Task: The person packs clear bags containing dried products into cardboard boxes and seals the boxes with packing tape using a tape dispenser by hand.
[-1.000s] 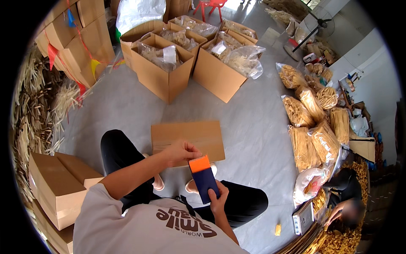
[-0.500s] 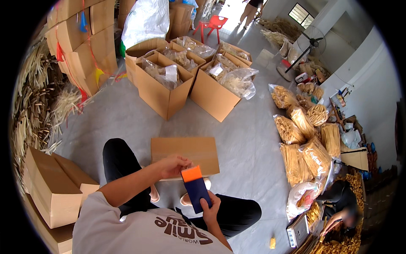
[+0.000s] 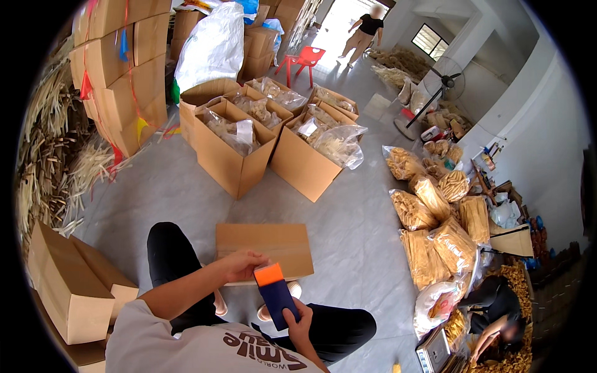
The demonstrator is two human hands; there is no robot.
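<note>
My right hand (image 3: 300,320) grips the lower end of a flat, dark blue rectangular packet (image 3: 274,304) with a bright orange band across its top, thumb on its face. My left hand (image 3: 244,265) is closed in a pinch at the packet's orange end; what lies between its fingertips is too small to make out. The packet is tilted, over my lap. Beneath and beyond my hands, a closed cardboard box (image 3: 264,244) rests on the grey floor between my feet.
Open cartons (image 3: 239,168) holding clear bags stand ahead. Stacked boxes (image 3: 124,81) rise at the left, with more cartons (image 3: 74,286) beside me. Filled plastic bags (image 3: 429,248) lie at the right, near a crouching co-worker (image 3: 494,311). Another person (image 3: 367,34) stands by the doorway.
The view has tilted up, so the scene sits lower and the person by the doorway shows more fully. Both hands keep nearly the same hold at the packet.
</note>
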